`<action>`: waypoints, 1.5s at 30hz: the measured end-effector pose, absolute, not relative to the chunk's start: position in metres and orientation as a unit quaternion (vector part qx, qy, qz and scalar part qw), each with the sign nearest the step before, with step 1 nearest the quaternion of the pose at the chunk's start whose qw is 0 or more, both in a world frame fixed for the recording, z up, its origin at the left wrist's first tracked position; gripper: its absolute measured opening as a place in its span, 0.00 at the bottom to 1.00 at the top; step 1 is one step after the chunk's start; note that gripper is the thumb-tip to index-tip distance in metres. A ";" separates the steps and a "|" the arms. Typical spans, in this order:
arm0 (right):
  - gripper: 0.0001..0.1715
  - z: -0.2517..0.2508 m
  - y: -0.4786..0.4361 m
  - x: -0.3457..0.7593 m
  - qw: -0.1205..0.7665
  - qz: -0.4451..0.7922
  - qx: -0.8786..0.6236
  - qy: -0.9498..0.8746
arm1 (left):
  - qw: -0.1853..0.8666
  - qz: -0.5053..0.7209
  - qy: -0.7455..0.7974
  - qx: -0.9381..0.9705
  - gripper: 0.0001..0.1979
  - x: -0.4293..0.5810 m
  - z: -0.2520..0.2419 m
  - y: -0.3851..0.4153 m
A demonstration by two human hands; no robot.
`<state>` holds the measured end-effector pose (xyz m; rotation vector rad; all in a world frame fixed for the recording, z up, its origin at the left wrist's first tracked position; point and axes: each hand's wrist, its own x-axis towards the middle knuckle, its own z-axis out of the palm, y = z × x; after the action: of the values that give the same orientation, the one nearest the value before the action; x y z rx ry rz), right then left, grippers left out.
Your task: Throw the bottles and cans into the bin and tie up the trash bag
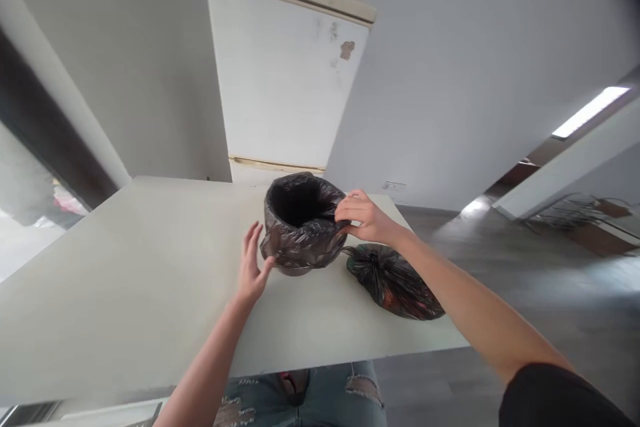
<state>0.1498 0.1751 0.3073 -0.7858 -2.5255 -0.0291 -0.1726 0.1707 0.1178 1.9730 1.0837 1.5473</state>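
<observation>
A small round bin lined with a black plastic bag [300, 223] stands on the pale table [125, 267], its mouth open upward. My left hand [251, 265] is flat and open, fingers up, its thumb touching the bag's left side. My right hand [364, 217] pinches the folded bag edge at the bin's right rim. A tied, full black bag [393, 280] lies on the table just right of the bin, under my right forearm.
A white fridge [285, 73] stands against the wall behind the table. The table's right edge drops to a grey floor [525, 267]. A metal rack lies on the floor at far right [575, 210].
</observation>
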 end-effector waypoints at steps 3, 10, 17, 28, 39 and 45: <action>0.08 0.314 0.186 0.151 0.241 -0.014 -0.310 -0.920 | 0.177 0.615 0.421 0.643 0.26 -0.173 0.124 0.169; 0.14 0.329 0.205 0.199 0.309 -0.051 -0.428 -0.848 | 0.181 0.572 0.520 0.608 0.16 -0.171 0.120 0.173; 0.17 0.333 0.202 0.294 0.290 -0.122 -0.547 -0.776 | 0.210 0.542 0.520 0.625 0.15 -0.169 0.120 0.172; 0.19 0.292 0.177 0.369 0.320 -0.134 -0.619 -0.705 | 0.223 0.528 0.534 0.621 0.14 -0.169 0.121 0.175; 0.17 0.278 0.167 0.371 0.270 -0.188 -0.612 -0.719 | 0.211 0.525 0.543 0.621 0.14 -0.169 0.121 0.177; 0.26 0.287 0.142 0.357 0.320 -0.177 -0.609 -0.704 | 0.217 0.511 0.539 0.634 0.15 -0.169 0.119 0.177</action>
<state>0.3572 0.1417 0.2867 -1.5998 -1.8516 -0.4644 -0.1694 0.1773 0.1189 1.7554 1.4935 1.4156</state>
